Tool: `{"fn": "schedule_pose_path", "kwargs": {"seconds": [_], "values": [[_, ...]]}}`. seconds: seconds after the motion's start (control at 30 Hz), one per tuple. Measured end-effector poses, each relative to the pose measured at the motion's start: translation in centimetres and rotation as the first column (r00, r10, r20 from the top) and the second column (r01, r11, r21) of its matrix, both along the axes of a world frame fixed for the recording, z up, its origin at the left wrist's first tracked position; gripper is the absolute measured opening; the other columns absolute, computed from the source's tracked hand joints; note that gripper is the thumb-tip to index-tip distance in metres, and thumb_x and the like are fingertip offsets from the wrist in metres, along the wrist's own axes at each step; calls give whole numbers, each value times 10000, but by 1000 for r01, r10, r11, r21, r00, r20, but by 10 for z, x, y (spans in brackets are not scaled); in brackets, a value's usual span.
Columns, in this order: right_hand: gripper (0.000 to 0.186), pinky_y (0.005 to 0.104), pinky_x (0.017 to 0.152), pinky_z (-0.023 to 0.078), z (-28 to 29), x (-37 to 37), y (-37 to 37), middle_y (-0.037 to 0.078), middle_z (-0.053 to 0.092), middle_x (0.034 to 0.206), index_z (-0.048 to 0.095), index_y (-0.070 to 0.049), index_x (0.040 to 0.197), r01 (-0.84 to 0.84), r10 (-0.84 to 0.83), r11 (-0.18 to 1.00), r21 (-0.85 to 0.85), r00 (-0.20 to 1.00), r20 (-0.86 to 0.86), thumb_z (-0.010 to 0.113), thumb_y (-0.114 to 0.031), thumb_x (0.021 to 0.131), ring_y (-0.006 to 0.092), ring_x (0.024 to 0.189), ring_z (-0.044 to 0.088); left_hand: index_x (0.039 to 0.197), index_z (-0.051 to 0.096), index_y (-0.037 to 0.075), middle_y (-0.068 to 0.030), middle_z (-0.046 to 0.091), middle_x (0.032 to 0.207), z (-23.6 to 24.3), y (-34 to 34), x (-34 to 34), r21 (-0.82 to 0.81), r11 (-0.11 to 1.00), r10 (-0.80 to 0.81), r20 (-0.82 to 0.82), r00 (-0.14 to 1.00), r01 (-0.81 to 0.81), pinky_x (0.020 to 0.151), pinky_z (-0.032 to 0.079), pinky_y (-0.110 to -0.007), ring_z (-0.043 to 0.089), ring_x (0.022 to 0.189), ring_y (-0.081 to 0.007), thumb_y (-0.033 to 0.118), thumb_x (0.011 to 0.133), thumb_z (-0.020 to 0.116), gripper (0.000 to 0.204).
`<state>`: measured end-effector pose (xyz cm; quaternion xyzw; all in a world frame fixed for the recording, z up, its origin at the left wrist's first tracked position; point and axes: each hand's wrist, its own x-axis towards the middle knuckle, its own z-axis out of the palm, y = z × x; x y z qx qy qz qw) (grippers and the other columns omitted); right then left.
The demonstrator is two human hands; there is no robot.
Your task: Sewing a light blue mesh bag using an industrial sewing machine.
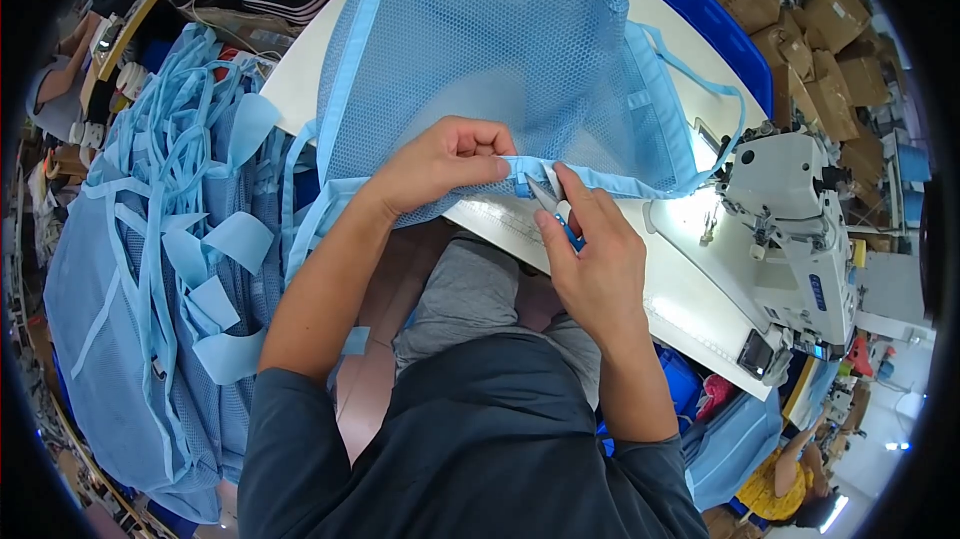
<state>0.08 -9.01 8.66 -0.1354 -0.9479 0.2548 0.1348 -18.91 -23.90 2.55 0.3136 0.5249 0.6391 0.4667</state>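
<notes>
A large light-blue mesh piece [470, 49] with solid blue fabric edging [620, 184] lies over the white sewing table. My left hand [440, 167] is closed on the edging near its middle, thumb on top and fingers curled. Just right of it, my right hand [605, 264] grips small thread snips [573, 235] with blue on the handle. Their metal blades point up and left and touch or nearly touch the edging beside my left thumb. Whether the blades are closed on anything I cannot tell.
A white sewing machine [800, 219] stands to the right, its lamp lit. Light-blue mesh pieces and straps [150, 289] hang in a big heap at my left. A blue bin [740, 49] borders the table's far side; cardboard boxes [830, 14] are stacked beyond. Other people sit further off.
</notes>
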Motion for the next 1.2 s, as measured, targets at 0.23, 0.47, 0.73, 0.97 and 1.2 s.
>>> {"fn": "schedule_pose_path", "kwargs": {"seconds": [0.23, 0.47, 0.73, 0.97, 1.2], "values": [[465, 395, 642, 543, -9, -9, -2, 97, 651, 919, 652, -65, 1397, 22, -32, 996, -88, 992, -119, 750, -221, 970, 284, 718, 670, 978, 715, 32, 75, 618, 794, 3, -1, -1, -16, 1000, -18, -29, 999, 18, 667, 390, -207, 516, 733, -7, 168, 963, 718, 136], [237, 354, 654, 533, -23, -20, 18, 92, 648, 944, 702, -50, 1163, -101, 56, 975, -200, 975, -217, 738, -55, 929, 229, 745, 659, 997, 725, 26, 83, 595, 779, 4, 2, 2, -38, 999, 9, -15, 1000, -9, 672, 378, -213, 497, 727, -12, 178, 961, 712, 156], [378, 356, 644, 572, -20, -30, 28, 34, 653, 980, 728, -64, 1118, -288, 306, 952, 105, 921, -242, 772, 35, 757, 212, 757, 698, 987, 722, 30, 101, 550, 739, -5, 3, -2, -33, 999, 16, -6, 1000, -16, 634, 339, -214, 456, 693, -1, 157, 968, 699, 130], [387, 339, 623, 567, -12, -36, 32, 29, 651, 966, 726, -68, 1092, -365, 416, 901, 233, 878, -235, 797, 28, 724, 197, 760, 702, 986, 720, 31, 92, 602, 761, -1, 2, -2, -23, 1000, -3, 39, 999, 4, 642, 363, -204, 485, 701, 2, 141, 957, 712, 114], [252, 302, 641, 510, -25, -42, 35, 57, 663, 903, 716, -29, 1018, -320, 282, 941, -110, 921, -268, 764, 70, 791, 184, 733, 651, 1034, 718, 18, 30, 710, 895, 3, 5, 1, -59, 998, -34, -2, 999, 33, 728, 466, -210, 599, 808, -25, 126, 918, 804, 181]]}}
